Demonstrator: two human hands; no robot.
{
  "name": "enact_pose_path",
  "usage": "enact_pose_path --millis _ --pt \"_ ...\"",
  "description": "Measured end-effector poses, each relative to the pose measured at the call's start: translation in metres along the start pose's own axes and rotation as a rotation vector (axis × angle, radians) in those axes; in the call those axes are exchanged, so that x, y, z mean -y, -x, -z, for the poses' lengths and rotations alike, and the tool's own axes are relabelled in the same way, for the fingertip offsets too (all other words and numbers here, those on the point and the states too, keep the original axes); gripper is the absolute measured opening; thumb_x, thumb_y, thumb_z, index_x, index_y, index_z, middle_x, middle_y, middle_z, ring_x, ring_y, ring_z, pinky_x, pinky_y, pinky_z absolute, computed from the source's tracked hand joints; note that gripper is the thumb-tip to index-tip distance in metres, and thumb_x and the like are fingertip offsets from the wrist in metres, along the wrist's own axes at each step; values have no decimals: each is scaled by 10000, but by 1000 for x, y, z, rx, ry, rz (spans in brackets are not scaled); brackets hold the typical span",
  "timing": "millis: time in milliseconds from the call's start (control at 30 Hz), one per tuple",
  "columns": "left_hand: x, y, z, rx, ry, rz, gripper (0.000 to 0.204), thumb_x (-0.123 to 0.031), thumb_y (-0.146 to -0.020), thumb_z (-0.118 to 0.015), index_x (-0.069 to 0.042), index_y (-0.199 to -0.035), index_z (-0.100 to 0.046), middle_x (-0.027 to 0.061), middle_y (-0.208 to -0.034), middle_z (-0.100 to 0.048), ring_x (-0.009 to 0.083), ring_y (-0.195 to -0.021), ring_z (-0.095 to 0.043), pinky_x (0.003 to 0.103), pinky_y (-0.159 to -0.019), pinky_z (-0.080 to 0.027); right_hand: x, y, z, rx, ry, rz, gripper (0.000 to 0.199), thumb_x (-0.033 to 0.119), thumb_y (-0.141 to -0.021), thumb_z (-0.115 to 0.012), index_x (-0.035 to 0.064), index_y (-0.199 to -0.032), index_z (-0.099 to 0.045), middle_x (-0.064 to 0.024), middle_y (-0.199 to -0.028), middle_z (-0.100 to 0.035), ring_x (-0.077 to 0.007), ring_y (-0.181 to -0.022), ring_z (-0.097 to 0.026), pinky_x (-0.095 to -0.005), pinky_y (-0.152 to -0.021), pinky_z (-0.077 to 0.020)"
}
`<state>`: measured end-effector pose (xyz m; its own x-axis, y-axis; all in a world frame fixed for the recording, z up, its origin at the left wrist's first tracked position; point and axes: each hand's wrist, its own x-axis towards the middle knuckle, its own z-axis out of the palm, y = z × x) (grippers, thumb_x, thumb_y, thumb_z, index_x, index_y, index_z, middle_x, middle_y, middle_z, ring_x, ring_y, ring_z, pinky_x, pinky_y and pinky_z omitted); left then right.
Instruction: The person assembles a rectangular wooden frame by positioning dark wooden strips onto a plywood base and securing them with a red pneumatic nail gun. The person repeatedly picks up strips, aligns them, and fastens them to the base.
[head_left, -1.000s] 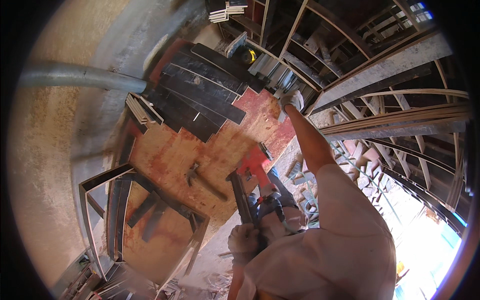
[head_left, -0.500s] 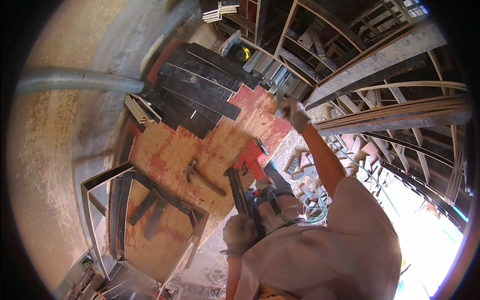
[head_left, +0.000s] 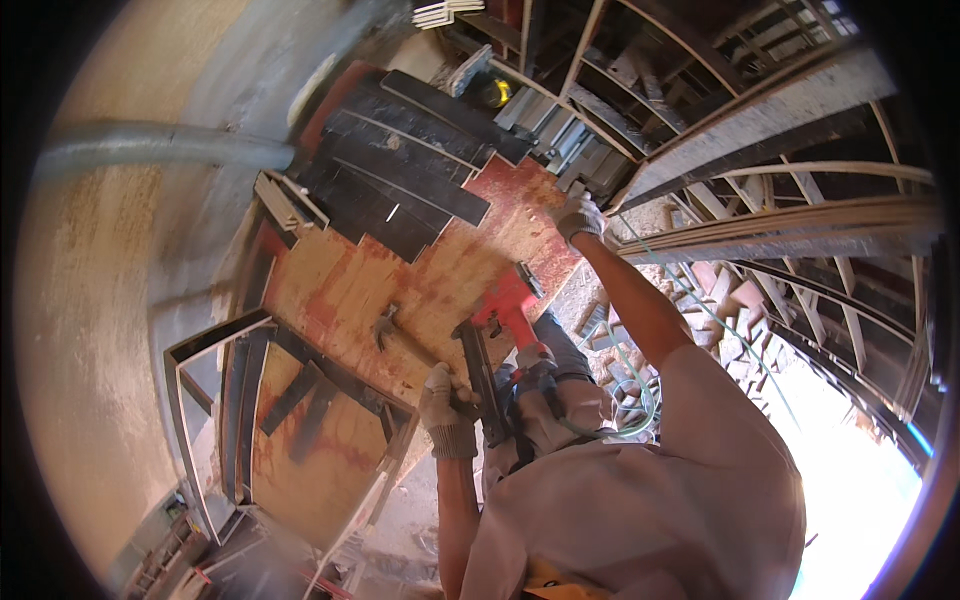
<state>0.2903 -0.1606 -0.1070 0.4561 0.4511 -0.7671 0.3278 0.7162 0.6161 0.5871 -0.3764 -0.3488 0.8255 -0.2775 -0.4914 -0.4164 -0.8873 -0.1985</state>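
Wall: stained tan and grey (head_left: 110, 270), filling the left side.
Rack: stacked wooden frames and bent strips (head_left: 780, 235) along the right.
Tabletop: bare wood with red stains (head_left: 330, 285), set at a slant between wall and rack.
Black boards: laid side by side (head_left: 390, 170), ends staggered, covering the far part of the tabletop.
Curved frame: dark-faced, pale-edged (head_left: 243, 420), at the near left corner of the tabletop.
Pipe: grey (head_left: 180, 147), running across the wall toward the black boards.
Nail gun: red body with a long black magazine (head_left: 512, 305), at the tabletop's near edge, in front of the person's body; magazine points back toward the person, just right of the left hand.
Hammer: on the tabletop, left of the nail gun (head_left: 408, 345); head away from the person, handle end by the left hand.
Left hand: gloved (head_left: 440, 400), fingers partly bent, at the hammer's handle end; cannot tell whether they close on it.
Right hand: gloved (head_left: 578, 218), reaching out past the nail gun to the tabletop's right edge; fingers curled in, cannot tell if anything is inside them.
Hose: thin, green (head_left: 640, 425), looped beside the person's right side.
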Motion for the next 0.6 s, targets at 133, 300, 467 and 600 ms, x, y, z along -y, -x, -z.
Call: enact_pose_path --millis 133,300,467,600 --pt "-1 15 32 -175 -173 -17 267 -196 -985 -632 -7 -1165 -575 66 -793 -595 118 -488 -534 260 -382 -461 -12 -16 -38 -110 17 59 587 434 -800 -682 5 -1189 -588 -205 -1041 -717 -303 -1018 -709 -415 -863 -564" --pt "-5 35 59 -283 -197 -46 376 -274 -1021 -558 -33 -1309 -548 117 -893 -637 139 -537 -598 256 -358 -445 10 71 -5 445 -763 58 296 185 -855 -588 -25 -1045 -671 -195 -831 -693 -238 -683 -708 -359 -629 -572" --pt "-3 23 75 -239 -363 -16 498 -446 -1050 -458 -58 -1356 -523 148 -973 -675 132 -610 -645 234 -374 -417 43 246 80 944 -847 204 261 237 -953 -641 1 -1062 -666 -72 -736 -659 -130 -547 -642 -242 -475 -493" --pt "5 17 81 -149 -243 -112 530 -488 -1042 -454 -61 -1345 -540 152 -963 -689 157 -629 -652 257 -438 -480 43 298 45 710 -239 595 267 284 -966 -602 33 -921 -682 -69 -665 -641 -155 -534 -647 -299 -442 -494"
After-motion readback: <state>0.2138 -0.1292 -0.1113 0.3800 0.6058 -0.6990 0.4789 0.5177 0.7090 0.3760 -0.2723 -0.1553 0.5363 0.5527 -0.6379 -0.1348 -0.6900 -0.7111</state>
